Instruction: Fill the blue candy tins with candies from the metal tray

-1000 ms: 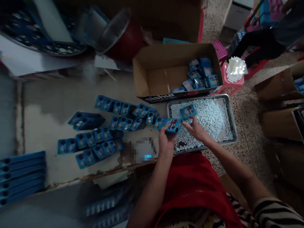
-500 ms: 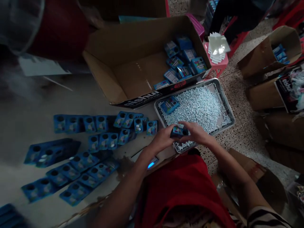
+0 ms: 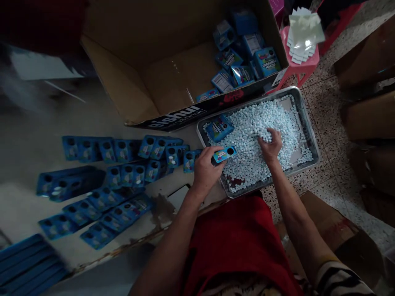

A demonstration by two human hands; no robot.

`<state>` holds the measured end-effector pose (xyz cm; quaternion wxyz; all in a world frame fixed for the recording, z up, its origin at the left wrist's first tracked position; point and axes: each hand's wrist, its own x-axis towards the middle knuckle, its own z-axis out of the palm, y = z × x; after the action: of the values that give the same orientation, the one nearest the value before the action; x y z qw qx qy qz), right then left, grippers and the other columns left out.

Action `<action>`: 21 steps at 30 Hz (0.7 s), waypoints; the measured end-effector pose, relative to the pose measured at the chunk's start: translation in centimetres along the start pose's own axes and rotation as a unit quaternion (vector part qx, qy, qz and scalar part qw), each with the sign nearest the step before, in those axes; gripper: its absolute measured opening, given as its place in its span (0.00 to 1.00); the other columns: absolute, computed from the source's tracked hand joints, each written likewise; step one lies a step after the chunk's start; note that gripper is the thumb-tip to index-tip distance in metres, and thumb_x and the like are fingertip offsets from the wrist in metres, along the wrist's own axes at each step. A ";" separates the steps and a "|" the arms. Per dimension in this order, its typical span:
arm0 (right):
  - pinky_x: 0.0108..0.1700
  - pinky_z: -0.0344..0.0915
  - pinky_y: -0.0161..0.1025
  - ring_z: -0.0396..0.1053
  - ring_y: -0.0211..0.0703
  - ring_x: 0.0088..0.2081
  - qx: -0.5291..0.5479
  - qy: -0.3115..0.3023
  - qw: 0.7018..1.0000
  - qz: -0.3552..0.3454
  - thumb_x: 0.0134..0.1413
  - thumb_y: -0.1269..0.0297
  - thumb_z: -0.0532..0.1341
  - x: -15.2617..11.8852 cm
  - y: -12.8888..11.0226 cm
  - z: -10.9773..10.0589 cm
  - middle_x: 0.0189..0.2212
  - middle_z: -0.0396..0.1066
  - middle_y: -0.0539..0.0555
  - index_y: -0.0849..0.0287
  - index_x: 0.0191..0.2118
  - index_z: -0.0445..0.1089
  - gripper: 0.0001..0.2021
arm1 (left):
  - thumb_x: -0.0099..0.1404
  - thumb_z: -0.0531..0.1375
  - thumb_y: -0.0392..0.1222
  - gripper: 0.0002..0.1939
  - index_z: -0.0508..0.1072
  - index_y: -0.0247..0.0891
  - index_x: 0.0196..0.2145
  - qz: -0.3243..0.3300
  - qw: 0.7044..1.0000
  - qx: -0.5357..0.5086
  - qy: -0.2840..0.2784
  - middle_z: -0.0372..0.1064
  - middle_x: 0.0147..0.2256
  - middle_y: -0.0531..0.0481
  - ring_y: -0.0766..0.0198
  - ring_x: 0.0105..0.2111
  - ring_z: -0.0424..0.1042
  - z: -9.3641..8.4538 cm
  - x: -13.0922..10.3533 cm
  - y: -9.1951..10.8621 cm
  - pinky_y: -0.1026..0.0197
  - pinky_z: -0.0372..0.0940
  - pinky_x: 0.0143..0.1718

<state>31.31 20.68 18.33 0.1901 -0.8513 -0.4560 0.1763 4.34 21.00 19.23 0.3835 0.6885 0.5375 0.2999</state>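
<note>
My left hand [image 3: 207, 166] is closed around a small blue candy box [image 3: 224, 154], its end with a dark round hole turned up. It holds the box over the near left part of a metal tray [image 3: 315, 158]. Small pale-blue and white candies [image 3: 247, 123] cover most of the tray. My right hand [image 3: 271, 146] reaches down into them, thumb and fingers apart, the fingertips partly hidden among the candies. Another blue box [image 3: 219, 128], printed "CARAMELO MACIZO", lies on the candies in the tray's left corner.
Rows of upright blue boxes [image 3: 126, 174] stand on the table to the left. A large cardboard carton [image 3: 166, 78] behind the tray holds several blue packs. Near the table edge lies a small flat scale [image 3: 179, 197]. A pink stool [image 3: 304, 70] bears pale sheets.
My right hand has left the small box and moved right into the candies. My left hand keeps the box, now further from the body. The view has shifted slightly.
</note>
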 end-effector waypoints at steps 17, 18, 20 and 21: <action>0.43 0.74 0.46 0.77 0.52 0.47 0.677 -0.095 0.725 0.081 0.56 0.30 0.63 -4.2 -8.4 -4.8 0.40 0.75 0.56 0.50 0.38 0.68 0.26 | 0.61 0.72 0.29 0.21 0.80 0.42 0.51 0.058 0.998 -0.026 -0.024 0.83 0.50 0.46 0.48 0.54 0.82 0.8 1.7 5.8 0.51 0.76 0.56; 0.41 0.73 0.44 0.77 0.50 0.44 0.697 -0.091 0.708 0.068 0.53 0.31 0.67 -4.4 -8.6 -5.2 0.40 0.75 0.55 0.50 0.36 0.68 0.25 | 0.60 0.72 0.27 0.23 0.80 0.43 0.51 0.062 0.997 -0.030 -0.026 0.82 0.51 0.46 0.48 0.54 0.82 0.9 1.7 5.8 0.52 0.76 0.56; 0.37 0.70 0.41 0.74 0.45 0.39 0.724 -0.077 0.684 0.049 0.49 0.34 0.72 -4.6 -9.0 -5.8 0.41 0.77 0.53 0.50 0.35 0.71 0.24 | 0.58 0.72 0.24 0.25 0.80 0.43 0.50 0.070 0.996 -0.040 -0.026 0.82 0.50 0.47 0.49 0.54 0.82 1.3 1.8 5.7 0.52 0.76 0.56; 0.37 0.69 0.41 0.73 0.44 0.37 0.730 -0.066 0.679 0.039 0.48 0.35 0.73 -4.7 -9.1 -6.1 0.41 0.77 0.52 0.50 0.35 0.73 0.24 | 0.57 0.71 0.23 0.25 0.80 0.43 0.49 0.073 0.996 -0.047 -0.023 0.82 0.49 0.47 0.49 0.53 0.83 1.6 1.8 5.7 0.52 0.76 0.56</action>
<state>25.31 20.37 28.62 0.7139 -0.4452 -0.1599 0.5162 9.00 21.66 23.25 0.4044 0.7141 0.4623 0.3359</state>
